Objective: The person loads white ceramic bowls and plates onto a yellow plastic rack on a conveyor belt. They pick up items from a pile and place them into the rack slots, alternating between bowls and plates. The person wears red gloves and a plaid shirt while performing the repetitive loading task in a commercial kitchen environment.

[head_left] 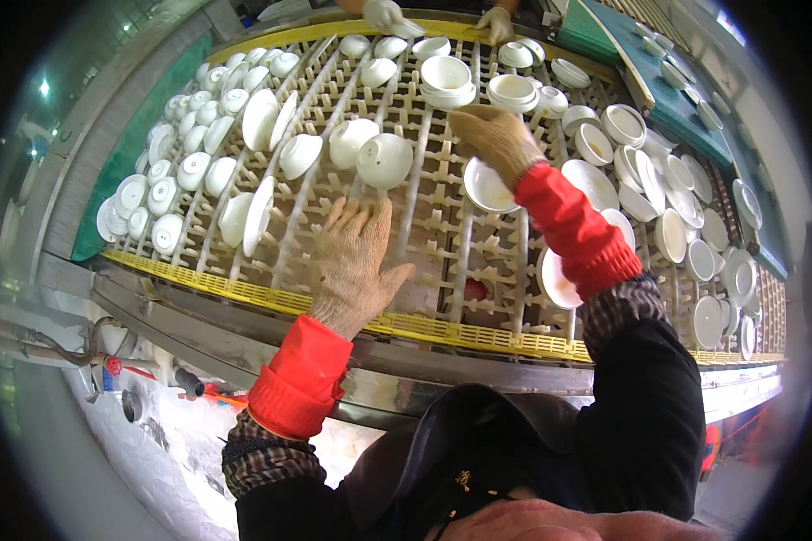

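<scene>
My left hand (358,260), in a tan knit work glove, is palm down over a pegged conveyor rack (298,230) with its fingers spread and nothing in it. Just beyond its fingertips, a white bowl (384,161) leans bottom outward beside another white bowl (352,142). My right hand (494,138), gloved alike, bends over the rack close to stacked white bowls (446,78); its fingertips are hidden, so its grip is unclear. Below that hand lies a white dish (487,186) with yellowish residue. Another stained white dish (558,280) sits near my right forearm.
Small white bowls (193,170) crowd the rack's left end by a green curtain (135,135). Many white dishes (670,233) pile up at the right. A green belt (690,108) carries dishes beyond. Across the rack, a person's gloved hands (382,15) work at the far edge. Yellow edging (446,331) borders the near side.
</scene>
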`<move>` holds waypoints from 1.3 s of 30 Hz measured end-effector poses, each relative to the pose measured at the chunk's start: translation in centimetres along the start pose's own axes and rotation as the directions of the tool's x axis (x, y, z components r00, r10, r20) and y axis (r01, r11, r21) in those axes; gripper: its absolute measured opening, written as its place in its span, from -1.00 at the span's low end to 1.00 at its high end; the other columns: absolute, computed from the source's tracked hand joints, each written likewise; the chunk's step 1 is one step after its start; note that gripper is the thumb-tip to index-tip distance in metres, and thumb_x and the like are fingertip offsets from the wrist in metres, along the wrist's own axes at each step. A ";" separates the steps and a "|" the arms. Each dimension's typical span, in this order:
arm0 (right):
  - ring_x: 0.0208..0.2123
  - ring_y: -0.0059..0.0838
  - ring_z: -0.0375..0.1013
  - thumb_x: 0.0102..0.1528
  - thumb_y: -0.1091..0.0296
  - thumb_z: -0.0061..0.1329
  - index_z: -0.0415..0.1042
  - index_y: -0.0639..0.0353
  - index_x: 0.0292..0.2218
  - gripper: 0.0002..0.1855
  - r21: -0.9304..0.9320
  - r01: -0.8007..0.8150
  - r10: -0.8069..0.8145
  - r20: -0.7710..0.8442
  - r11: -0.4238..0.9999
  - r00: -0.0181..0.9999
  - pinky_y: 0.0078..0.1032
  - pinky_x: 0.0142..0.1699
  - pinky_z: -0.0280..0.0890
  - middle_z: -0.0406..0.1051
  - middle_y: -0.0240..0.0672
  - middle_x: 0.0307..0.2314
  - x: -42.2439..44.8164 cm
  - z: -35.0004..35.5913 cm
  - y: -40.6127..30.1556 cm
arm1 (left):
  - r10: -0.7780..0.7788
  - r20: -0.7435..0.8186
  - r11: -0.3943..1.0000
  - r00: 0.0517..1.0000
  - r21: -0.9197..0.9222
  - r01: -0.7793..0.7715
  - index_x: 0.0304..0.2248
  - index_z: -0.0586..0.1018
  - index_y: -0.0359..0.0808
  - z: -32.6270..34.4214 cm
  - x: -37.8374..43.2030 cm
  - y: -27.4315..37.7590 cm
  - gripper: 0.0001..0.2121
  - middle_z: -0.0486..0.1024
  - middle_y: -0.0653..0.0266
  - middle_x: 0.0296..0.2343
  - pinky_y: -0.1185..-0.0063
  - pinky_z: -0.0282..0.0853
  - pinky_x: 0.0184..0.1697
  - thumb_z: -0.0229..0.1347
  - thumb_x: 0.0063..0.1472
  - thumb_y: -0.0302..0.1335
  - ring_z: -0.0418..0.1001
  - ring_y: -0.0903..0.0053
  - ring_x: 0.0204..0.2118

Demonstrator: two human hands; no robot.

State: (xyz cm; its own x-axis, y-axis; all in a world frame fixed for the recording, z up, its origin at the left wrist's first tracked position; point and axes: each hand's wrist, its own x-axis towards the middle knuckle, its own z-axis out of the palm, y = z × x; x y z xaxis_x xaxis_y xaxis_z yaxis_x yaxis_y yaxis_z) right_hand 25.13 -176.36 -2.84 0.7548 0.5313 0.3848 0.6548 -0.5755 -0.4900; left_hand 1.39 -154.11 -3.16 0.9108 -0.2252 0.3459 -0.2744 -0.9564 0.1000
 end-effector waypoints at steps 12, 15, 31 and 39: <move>-0.20 0.03 0.73 0.29 -0.44 0.02 0.58 0.30 0.13 -0.14 -0.382 -0.485 0.556 0.098 0.787 0.825 -0.22 0.06 0.56 0.70 0.08 -0.20 -13.1 -8.5 13.5 | 0.254 0.084 0.919 0.964 0.291 -0.267 0.08 0.64 -0.35 7.4 11.4 8.7 -0.44 0.66 -0.04 -0.03 0.27 0.13 0.53 0.33 0.29 -0.06 0.50 0.12 0.22; -0.18 0.09 0.72 0.40 -0.29 -0.11 0.58 0.31 0.13 -0.25 -0.558 -0.302 0.370 0.010 0.773 0.929 -0.15 0.04 0.57 0.69 0.12 -0.21 -14.5 -7.0 13.8 | 0.185 0.115 0.902 0.976 0.374 -0.215 -0.07 0.74 -0.26 11.7 13.6 7.2 -0.66 0.67 -0.01 -0.03 0.30 0.14 0.48 0.23 0.37 -0.16 0.49 0.12 0.17; 0.22 0.06 0.49 0.06 0.10 0.27 0.33 0.39 0.36 -0.06 -0.484 -0.301 0.449 0.223 0.821 0.865 -0.10 0.28 0.36 0.50 0.13 0.18 -27.1 -12.1 2.1 | -0.055 -0.128 0.993 0.990 -0.107 0.041 0.02 0.70 -0.28 3.7 4.0 -6.1 -0.60 0.66 0.11 -0.05 0.42 0.53 0.22 0.36 0.17 -0.45 0.62 0.30 0.06; 0.12 -0.06 0.63 0.10 -0.08 0.35 0.56 0.11 0.25 -0.21 -0.262 -0.473 0.539 0.334 0.841 0.773 -0.21 0.23 0.49 0.52 -0.09 0.23 -28.0 -15.0 3.0 | -0.655 -0.157 0.748 0.740 0.003 0.663 0.08 0.60 -0.45 -0.2 0.8 -6.5 -0.53 0.68 -0.15 -0.13 0.21 0.45 0.14 0.20 0.38 -0.21 0.63 -0.02 -0.03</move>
State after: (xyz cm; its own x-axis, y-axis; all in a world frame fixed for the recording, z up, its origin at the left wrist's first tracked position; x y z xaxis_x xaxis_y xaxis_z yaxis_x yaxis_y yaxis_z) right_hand 6.58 -202.34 -3.35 0.9236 0.3084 -0.2278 0.2039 -0.8983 -0.3893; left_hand 3.87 -147.99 -3.31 0.8049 0.4887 0.3366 0.3997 -0.8657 0.3013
